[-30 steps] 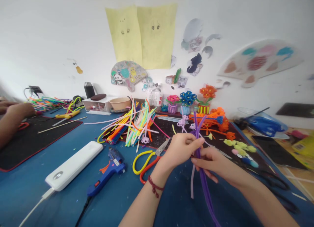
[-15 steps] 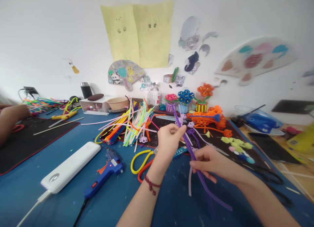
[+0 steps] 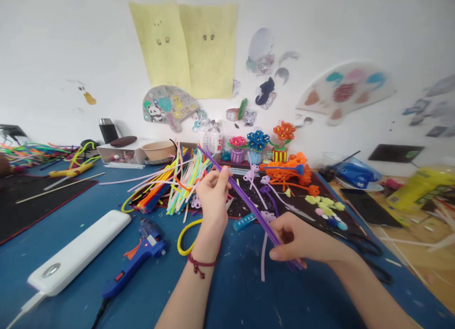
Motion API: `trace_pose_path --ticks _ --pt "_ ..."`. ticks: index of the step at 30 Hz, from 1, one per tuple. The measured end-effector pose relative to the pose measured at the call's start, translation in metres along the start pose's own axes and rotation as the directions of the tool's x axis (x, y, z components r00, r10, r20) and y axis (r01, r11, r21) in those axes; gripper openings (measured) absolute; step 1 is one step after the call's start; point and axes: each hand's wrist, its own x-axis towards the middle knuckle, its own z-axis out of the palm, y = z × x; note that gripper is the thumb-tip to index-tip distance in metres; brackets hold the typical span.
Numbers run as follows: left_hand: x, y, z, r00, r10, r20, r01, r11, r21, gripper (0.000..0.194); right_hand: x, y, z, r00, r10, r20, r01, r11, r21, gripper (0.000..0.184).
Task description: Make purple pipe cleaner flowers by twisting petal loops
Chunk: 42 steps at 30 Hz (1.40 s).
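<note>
Several purple pipe cleaners (image 3: 250, 205) run as a slanting bundle between my two hands over the blue table. My left hand (image 3: 214, 191) pinches them near their upper end, thumb and fingers closed. Lower down, my right hand (image 3: 293, 239) grips the same bundle, and their short ends poke out below its fingers. A lilac pipe-cleaner flower (image 3: 267, 217) with a hanging stem lies just behind my right hand. Further lilac flowers (image 3: 252, 171) rest on the dark mat. A big pile of coloured pipe cleaners (image 3: 188, 182) spreads behind my left hand.
On the left lie a blue glue gun (image 3: 142, 253) and a white power bank (image 3: 80, 253) with a cable. Black-handled scissors (image 3: 362, 243) lie at right, beside small pompoms (image 3: 325, 205). Finished flower pots (image 3: 258, 151) stand by the wall. Another person's hand (image 3: 4, 165) shows at far left.
My right hand has slid down along the purple pipe cleaners, leaving only short ends below it. My left hand has moved left and slightly up the bundle. The view has turned right.
</note>
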Motion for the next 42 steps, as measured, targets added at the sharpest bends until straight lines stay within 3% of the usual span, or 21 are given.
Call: trace_pose_path --ticks 4,7,11,19,25,33,42 --pt "0.006 0.002 -0.005 0.999 -0.038 -0.011 0.037 0.997 -0.063 0.035 -0.001 0.0 -0.001 0.999 0.039 0.032 -0.041 0.998 0.052 0.046" --pt "0.007 0.003 -0.008 0.998 -0.063 0.004 0.063 0.993 -0.097 0.034 0.0 0.002 -0.002 1.0 -0.019 0.016 0.017 0.993 0.115 0.046" --pt "0.006 0.003 -0.007 0.991 -0.105 0.083 0.113 0.989 -0.093 0.034 0.0 0.002 -0.002 0.993 -0.113 0.016 0.111 0.989 0.097 0.047" --pt "-0.003 -0.001 0.001 0.959 -0.153 0.238 0.161 0.987 -0.014 0.033 0.004 -0.006 0.006 0.987 -0.151 -0.048 0.155 0.985 0.082 0.046" --pt "-0.009 -0.003 0.005 0.909 -0.181 0.375 0.182 0.983 0.032 0.035 0.01 -0.005 0.011 0.954 -0.137 -0.267 0.168 0.981 0.096 0.04" --pt "-0.004 0.001 0.002 0.964 -0.138 0.229 0.143 0.99 -0.009 0.034 0.007 -0.003 0.01 0.979 -0.095 -0.181 0.129 0.974 0.186 0.038" --pt "0.002 0.004 -0.003 0.952 -0.159 0.262 0.174 0.984 -0.035 0.033 0.005 -0.003 0.009 0.993 -0.09 -0.08 0.104 0.975 0.198 0.036"
